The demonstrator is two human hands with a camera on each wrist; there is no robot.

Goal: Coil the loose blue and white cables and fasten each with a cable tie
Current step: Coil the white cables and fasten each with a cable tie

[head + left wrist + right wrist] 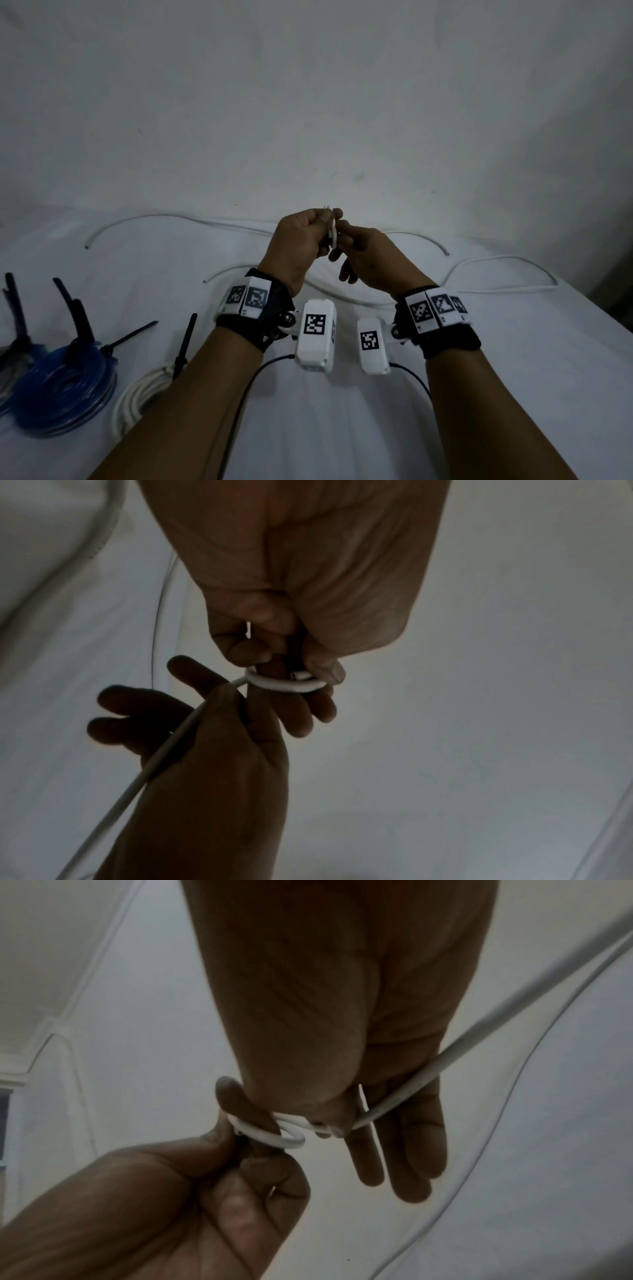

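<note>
Left hand pinches a small loop of white cable between thumb and fingers, right hand touching beside it, thumb and forefinger pinching the strand, other fingers straight.

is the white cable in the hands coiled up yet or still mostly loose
Mostly loose. The left hand pinches only a first small loop of the white cable; the rest trails off past the right hand.
</note>
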